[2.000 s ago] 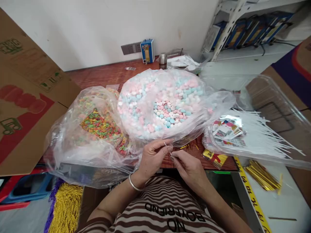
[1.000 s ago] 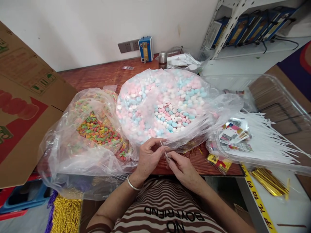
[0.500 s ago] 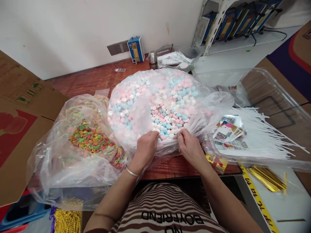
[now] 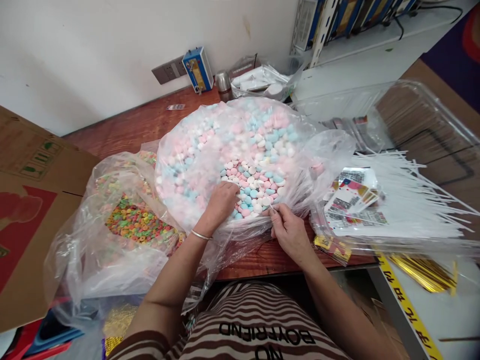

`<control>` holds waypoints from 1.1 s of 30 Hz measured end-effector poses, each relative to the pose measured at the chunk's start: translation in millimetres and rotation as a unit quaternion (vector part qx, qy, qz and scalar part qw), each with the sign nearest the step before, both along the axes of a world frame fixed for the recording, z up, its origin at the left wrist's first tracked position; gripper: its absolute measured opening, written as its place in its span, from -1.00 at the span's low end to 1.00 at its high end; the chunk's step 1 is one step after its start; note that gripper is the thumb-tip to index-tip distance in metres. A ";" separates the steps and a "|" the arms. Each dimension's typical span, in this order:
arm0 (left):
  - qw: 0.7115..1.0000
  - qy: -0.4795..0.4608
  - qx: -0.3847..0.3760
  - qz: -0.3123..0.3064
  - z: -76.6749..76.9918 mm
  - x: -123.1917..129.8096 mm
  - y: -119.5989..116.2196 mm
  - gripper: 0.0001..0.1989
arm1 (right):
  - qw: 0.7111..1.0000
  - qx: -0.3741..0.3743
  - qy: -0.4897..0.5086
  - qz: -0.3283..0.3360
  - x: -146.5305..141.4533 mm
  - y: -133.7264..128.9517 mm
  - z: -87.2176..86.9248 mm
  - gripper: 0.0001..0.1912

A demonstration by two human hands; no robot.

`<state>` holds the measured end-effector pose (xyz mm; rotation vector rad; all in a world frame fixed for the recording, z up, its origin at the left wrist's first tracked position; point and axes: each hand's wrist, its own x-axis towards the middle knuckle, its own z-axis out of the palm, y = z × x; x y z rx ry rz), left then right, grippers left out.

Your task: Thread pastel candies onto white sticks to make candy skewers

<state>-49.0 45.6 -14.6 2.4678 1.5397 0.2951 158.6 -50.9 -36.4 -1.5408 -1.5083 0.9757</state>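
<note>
A large clear plastic bag (image 4: 187,190) of pink, blue and white round candies (image 4: 253,187) spreads open in front of me. My left hand (image 4: 224,199) reaches over the near-left edge of its opening. Its fingers curl down at the candies, and what they hold is hidden. At the near-right edge, my right hand (image 4: 287,227) pinches thumb against fingers. A thin white tip pokes out from that pinch; I cannot tell whether it is a stick or something else. To the left lies a clear bag (image 4: 86,250) of small colourful rings (image 4: 137,220).
On the right, a clear plastic tray (image 4: 412,242) holds white sticks (image 4: 405,200) and printed cards (image 4: 350,197). A metal flask (image 4: 224,85) and blue box (image 4: 198,70) stand by the wall. Cardboard boxes (image 4: 41,200) flank the table. Gold twist ties (image 4: 423,272) lie lower right.
My left hand has moved forward and left, further over the candies. My right hand stays near the opening's edge, still pinching. The view has shifted slightly.
</note>
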 end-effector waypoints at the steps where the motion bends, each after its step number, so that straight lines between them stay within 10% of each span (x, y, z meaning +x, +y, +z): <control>1: 0.999 -0.039 -0.003 0.022 3.0 -0.4 -2.2 -0.88 | 1.000 0.000 0.007 -0.002 -0.1 -0.9 -1.6 -0.70; 9: 0.872 -0.362 -0.292 0.154 8.7 32.0 4.7 -0.86 | 0.999 0.001 0.042 -0.003 0.1 -1.5 -4.9 -0.69; 26: 0.966 -0.209 -0.073 0.129 -11.1 42.7 -10.4 -0.84 | 0.997 0.026 0.069 -0.001 3.5 -5.8 -9.3 -0.69; 33: 0.762 -0.556 -0.265 0.197 5.5 29.7 -32.7 -0.56 | 0.987 0.136 -0.066 0.053 3.5 -23.2 14.9 -0.52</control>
